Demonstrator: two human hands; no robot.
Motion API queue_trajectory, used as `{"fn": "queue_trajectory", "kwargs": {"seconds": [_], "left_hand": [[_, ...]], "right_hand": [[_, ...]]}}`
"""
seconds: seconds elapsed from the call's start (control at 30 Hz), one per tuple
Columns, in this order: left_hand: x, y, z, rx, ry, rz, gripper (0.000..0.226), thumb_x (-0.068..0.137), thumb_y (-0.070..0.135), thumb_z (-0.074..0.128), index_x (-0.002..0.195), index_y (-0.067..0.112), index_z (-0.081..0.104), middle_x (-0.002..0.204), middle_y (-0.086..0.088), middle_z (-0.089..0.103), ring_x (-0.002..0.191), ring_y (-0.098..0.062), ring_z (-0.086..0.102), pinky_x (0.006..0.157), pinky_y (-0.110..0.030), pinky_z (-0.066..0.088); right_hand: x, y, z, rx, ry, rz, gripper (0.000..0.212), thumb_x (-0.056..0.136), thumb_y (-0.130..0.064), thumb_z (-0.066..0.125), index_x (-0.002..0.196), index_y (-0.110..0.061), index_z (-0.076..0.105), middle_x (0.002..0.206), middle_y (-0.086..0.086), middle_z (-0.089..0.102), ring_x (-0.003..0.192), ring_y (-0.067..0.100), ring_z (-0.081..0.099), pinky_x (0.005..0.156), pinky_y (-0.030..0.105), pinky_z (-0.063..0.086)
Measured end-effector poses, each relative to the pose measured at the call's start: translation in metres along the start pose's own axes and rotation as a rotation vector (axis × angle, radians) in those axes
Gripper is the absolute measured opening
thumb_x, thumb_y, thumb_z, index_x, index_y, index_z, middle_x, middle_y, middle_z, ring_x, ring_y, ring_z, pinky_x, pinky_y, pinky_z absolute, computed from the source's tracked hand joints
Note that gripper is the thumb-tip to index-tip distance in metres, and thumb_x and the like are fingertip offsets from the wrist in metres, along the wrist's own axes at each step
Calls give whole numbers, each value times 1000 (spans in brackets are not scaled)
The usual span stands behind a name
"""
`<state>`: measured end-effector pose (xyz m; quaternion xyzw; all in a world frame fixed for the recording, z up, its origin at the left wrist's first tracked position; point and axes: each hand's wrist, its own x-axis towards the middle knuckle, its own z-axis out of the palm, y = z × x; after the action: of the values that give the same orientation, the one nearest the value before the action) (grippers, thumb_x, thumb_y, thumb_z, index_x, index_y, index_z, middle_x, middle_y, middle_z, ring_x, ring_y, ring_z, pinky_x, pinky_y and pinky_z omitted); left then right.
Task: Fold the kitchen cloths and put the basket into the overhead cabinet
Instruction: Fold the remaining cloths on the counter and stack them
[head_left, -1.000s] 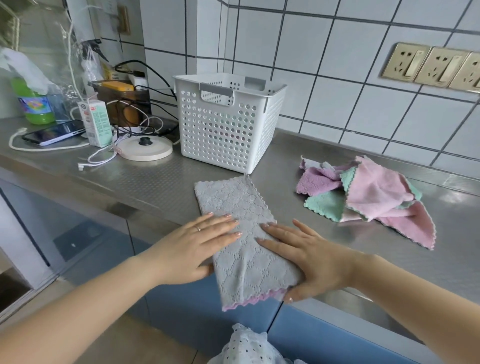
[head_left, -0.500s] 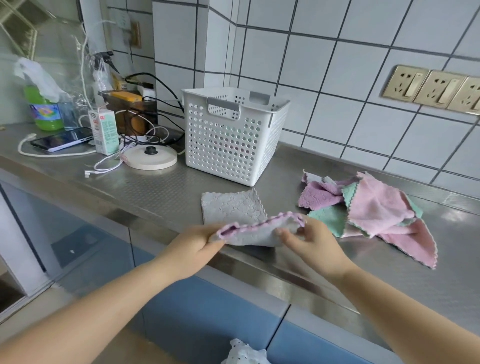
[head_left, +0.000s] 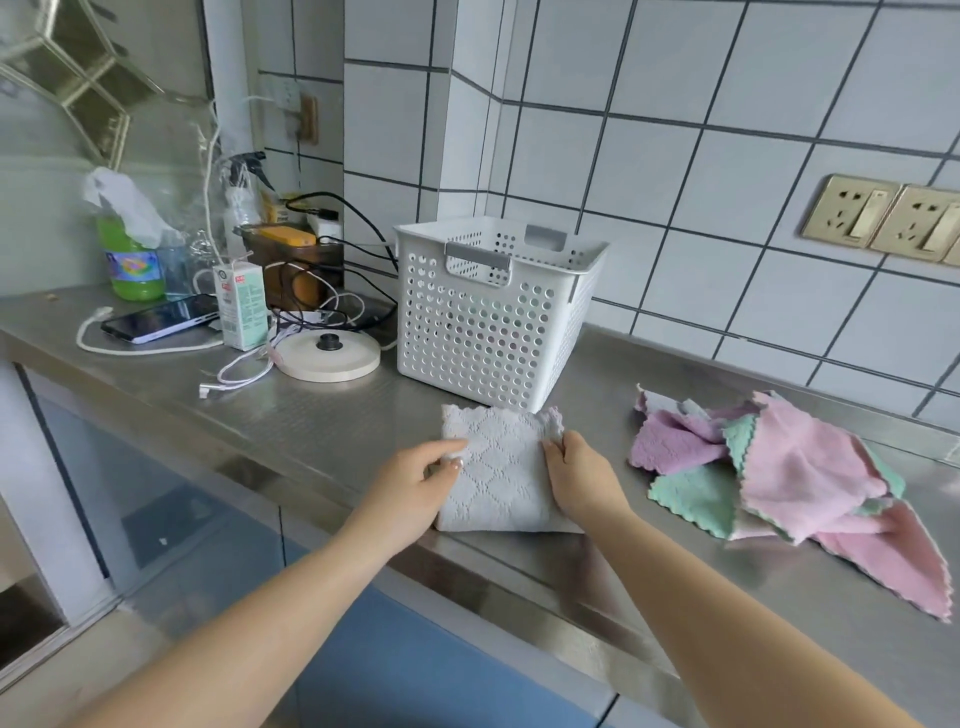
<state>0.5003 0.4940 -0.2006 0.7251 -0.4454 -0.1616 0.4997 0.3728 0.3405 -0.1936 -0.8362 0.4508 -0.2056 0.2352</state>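
With grey cloth (head_left: 498, 473) folded, pinched by both hands (head_left: 415, 486) (head_left: 579, 480); pile (head_left: 779, 478) at 3 o'clock unfolded, basket (head_left: 488, 322) at 12 unloaded.

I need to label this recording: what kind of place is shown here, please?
Most likely a home kitchen. A stainless steel countertop runs along a white tiled wall with brass wall sockets, and a green bottle, probably dish soap, stands at the far end.

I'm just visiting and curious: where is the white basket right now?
The white perforated basket stands on the steel counter against the tiled wall, just behind the grey cloth, right of the round lid.
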Motion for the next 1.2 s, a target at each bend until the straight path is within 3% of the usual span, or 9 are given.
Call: {"fn": "queue_trajectory", "kwargs": {"seconds": [0.2,0.33,0.47,0.57,0.63,0.73,0.8,0.9,1.2], "left_hand": [[18,-3,-2,161,-87,-99,37,93,23,55,130,20,55,136,5,53,110,-4,50,86,-18,35],[21,-4,-4,113,-114,-173,39,91,21,58,130,19,56,125,6,57,104,-10,55,90,-25,45],[14,12,-14,95,-213,-194,49,94,25,54,141,25,41,119,6,46,102,-21,62,80,-36,57],[18,16,-25,611,-77,10,55,94,39,48,146,31,29,137,1,38,122,-21,47,98,-33,43],[22,18,-24,671,41,137,50,97,33,42,145,23,33,144,0,37,129,-21,40,104,-34,37],[33,28,-4,763,-3,216,46,99,21,34,144,10,33,148,-6,37,135,-24,36,114,-40,24],[41,30,15,864,-116,160,51,98,19,31,147,6,23,154,-9,27,143,-23,22,118,-44,10],[45,17,32,911,-260,17,55,98,23,25,150,9,11,159,-4,10,147,-21,5,118,-50,-1],[31,-1,30,866,-249,-90,61,96,36,18,151,15,4,160,1,-5,146,-12,-7,113,-56,-13]], "right_hand": [[20,-2,5,-162,-99,32,35,100,-32,30,110,-6,51,114,16,61,105,33,55,75,30,36],[27,-4,7,-239,-131,37,38,100,-32,28,118,-8,52,120,14,60,110,32,55,82,33,40],[28,-6,5,-273,-120,54,43,99,-39,27,116,-10,53,118,13,61,107,31,56,79,33,40],[26,-8,-6,-281,-24,72,50,96,-52,30,125,-14,47,117,11,59,100,30,57,75,34,41],[23,-10,-12,-298,15,8,48,97,-48,34,132,-17,42,129,10,50,110,31,55,81,36,42],[17,-18,-6,-316,-20,-168,41,99,-36,34,133,-16,44,142,6,41,128,27,42,98,40,37],[12,-24,6,-395,-103,-270,44,99,-36,31,140,-23,37,152,-3,30,141,18,26,109,52,22],[9,-23,21,-472,-249,-300,48,100,-41,22,147,-34,23,157,-11,16,146,14,8,110,64,4],[8,-11,25,-487,-299,-193,65,90,-68,16,148,-40,10,160,-5,0,147,15,-2,111,64,-1]]}}
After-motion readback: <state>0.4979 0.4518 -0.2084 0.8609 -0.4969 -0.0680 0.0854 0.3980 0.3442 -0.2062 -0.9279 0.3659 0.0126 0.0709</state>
